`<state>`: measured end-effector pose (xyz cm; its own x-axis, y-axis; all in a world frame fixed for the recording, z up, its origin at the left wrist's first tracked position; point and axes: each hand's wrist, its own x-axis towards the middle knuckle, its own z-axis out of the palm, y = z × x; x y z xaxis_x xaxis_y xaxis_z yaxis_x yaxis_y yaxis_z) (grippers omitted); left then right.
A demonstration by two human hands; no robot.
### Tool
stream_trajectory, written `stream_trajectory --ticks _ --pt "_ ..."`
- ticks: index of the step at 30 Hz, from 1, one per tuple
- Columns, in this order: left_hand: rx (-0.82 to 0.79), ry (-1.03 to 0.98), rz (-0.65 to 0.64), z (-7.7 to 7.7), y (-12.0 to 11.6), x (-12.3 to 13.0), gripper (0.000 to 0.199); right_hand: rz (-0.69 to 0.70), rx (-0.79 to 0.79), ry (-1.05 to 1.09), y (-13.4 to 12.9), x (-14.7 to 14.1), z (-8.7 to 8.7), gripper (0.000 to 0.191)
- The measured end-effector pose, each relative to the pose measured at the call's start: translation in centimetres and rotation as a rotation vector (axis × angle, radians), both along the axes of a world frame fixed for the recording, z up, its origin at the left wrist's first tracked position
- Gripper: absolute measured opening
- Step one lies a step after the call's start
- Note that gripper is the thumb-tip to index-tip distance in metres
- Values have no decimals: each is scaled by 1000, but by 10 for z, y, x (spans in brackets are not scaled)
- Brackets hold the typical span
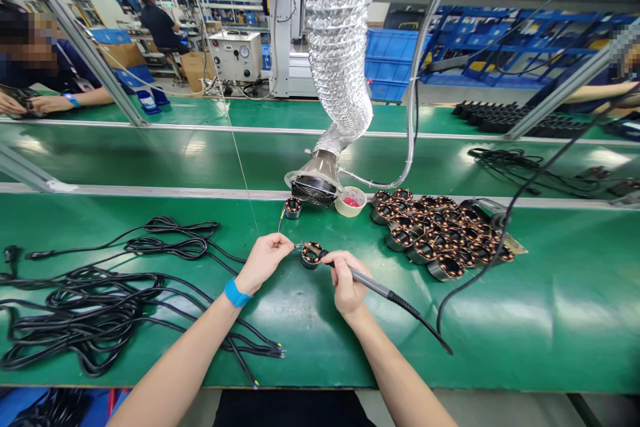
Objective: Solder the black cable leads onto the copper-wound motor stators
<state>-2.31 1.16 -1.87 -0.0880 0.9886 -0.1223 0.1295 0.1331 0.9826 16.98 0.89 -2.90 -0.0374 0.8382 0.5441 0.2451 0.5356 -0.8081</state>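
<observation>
My right hand is closed around the grey handle of a soldering iron, whose tip reaches over a motor stator with copper windings. My left hand, a blue band at its wrist, pinches a thin wire at the left edge of that stator; whether it is solder or a lead I cannot tell. Behind, a second stator with a yellow lead stands near the fume extractor's fan. A cluster of several stators lies to the right.
Coiled black cables cover the bench's left side, with stripped ends near the front edge. A silver duct hangs overhead. A small tub with red contents stands beside the fan. The iron's cord loops at right. Co-workers sit beyond.
</observation>
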Motion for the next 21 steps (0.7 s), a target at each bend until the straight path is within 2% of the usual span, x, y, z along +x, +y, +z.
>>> stream_trajectory --ticks 11,21 --pt "-6 0 1 3 -1 1 23 45 -3 94 1 -5 3 31" --pt "54 17 -52 7 -6 4 22 113 80 -92 12 -17 10 23"
